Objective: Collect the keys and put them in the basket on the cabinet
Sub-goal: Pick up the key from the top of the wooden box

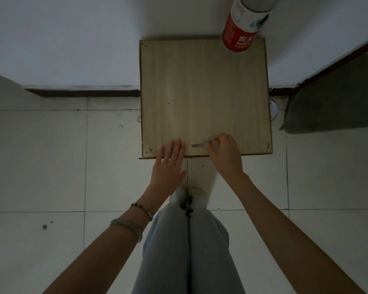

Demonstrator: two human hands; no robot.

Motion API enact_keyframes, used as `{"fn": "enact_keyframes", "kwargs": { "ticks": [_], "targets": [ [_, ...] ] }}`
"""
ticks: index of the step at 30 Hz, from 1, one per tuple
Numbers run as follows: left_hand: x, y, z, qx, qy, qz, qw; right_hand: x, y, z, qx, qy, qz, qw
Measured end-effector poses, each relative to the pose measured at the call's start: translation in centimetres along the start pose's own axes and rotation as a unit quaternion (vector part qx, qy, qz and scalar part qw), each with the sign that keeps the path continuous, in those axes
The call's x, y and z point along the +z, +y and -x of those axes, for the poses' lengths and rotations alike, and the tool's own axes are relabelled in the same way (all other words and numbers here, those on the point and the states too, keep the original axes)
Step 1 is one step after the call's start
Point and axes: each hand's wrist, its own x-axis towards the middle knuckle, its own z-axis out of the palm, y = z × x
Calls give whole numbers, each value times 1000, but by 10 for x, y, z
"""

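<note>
Near front edge of pale wooden square tabletop, small silvery metal key lying crosswise, blade pointing left, head pinched in right hand; left hand flat, fingers spread, just beside.

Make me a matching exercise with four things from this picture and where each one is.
Things:
1. small metal key
2. red and white spray can
3. left hand
4. pale green bangle

Places:
A. far right corner of the wooden cabinet top
B. left forearm
C. flat over the cabinet's near edge
D. pinched in the right hand

Pairs: 1-D, 2-A, 3-C, 4-B
</note>
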Motion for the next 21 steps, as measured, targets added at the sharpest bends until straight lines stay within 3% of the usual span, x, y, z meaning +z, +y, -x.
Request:
{"fn": "enact_keyframes", "kwargs": {
  "ticks": [8,12,16,21],
  "targets": [
    [-1,0,0,-1,-10,-6,1000,10,3,-7,-12,-2,28,1000],
    [-13,0,1,0,-34,12,999,-3,-1,6,-25,-16,-46,998],
    [-50,-4,11,-40,-36,46,997,-34,-27,21,-28,-30,-106,994],
    [-128,-16,49,-74,17,72,994,-90,-86,47,-86,-25,-110,990]
  ]
}}
